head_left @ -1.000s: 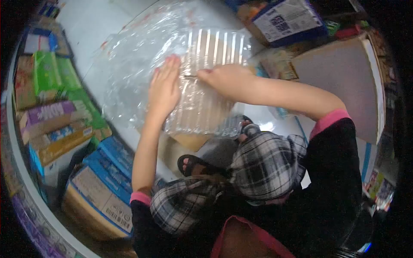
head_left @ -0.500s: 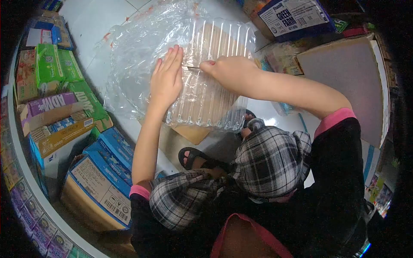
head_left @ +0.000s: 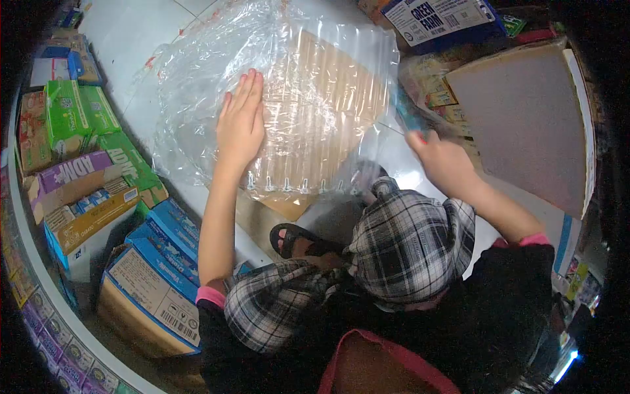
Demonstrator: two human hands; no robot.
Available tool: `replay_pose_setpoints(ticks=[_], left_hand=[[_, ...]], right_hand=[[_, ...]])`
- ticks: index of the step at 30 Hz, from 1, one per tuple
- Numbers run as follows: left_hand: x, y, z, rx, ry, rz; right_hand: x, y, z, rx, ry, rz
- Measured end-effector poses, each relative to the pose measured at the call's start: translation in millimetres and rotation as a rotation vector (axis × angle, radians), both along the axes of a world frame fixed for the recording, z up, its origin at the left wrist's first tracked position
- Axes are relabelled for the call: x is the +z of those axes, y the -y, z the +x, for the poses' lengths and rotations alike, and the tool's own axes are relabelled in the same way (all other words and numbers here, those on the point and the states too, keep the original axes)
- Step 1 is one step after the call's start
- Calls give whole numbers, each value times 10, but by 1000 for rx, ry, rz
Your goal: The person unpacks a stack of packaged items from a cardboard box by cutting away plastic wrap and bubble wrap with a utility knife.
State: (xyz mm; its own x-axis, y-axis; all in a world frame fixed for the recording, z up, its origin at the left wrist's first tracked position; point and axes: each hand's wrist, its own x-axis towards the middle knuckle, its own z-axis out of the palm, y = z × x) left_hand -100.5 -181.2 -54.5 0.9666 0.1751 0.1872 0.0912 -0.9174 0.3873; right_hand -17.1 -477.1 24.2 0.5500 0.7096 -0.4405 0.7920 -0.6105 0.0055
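Observation:
My left hand (head_left: pixel 241 125) lies flat on a sheet of clear air-column packaging (head_left: pixel 197 85), fingers stretched out and holding nothing. Brown cardboard (head_left: pixel 285 205) pokes out below the sheet's near edge and shows through the clear plastic. Off the sheet's right side, my right hand (head_left: pixel 443 161) is closed round a knife (head_left: pixel 392 129) with a thin, narrow blade. The blade points up and left toward the plastic's right edge. Its handle is hidden inside my fist.
On the left stand opened cartons, among them a blue one (head_left: pixel 164 282), a purple-and-brown one (head_left: pixel 85 177) and green boxes (head_left: pixel 72 111). A large cardboard box (head_left: pixel 525 118) is at right, a Green Farm carton (head_left: pixel 440 23) at upper right. My sandalled foot (head_left: pixel 295 240) is below the sheet.
My right hand has moved right and down with the knife, from the middle of the plastic to beyond its right edge. My left hand has shifted slightly left with the sheet.

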Motion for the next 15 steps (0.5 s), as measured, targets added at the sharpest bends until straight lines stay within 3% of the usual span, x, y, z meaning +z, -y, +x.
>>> replay_pose_setpoints(ticks=[3, 7, 9, 10, 13, 14, 15], left_hand=[[-5, -8, 6, 4, -17, -10], [19, -10, 1, 21, -28, -14], [5, -7, 1, 23, -23, 2], [-2, -2, -3, 27, -17, 15], [-5, 11, -13, 33, -5, 21], [-1, 18, -18, 40, 0, 23], [2, 25, -25, 64, -10, -9]], right_hand=[[-248, 651, -42, -86, -65, -101], [-348, 897, -92, -194, -5, -57], [-252, 655, -12, -461, -117, 195], [-240, 535, -1, -461, -113, 194], [-315, 155, 18, -755, -368, 803], [-197, -53, -8, -928, -536, 764], [-284, -134, -17, -951, -657, 783]])
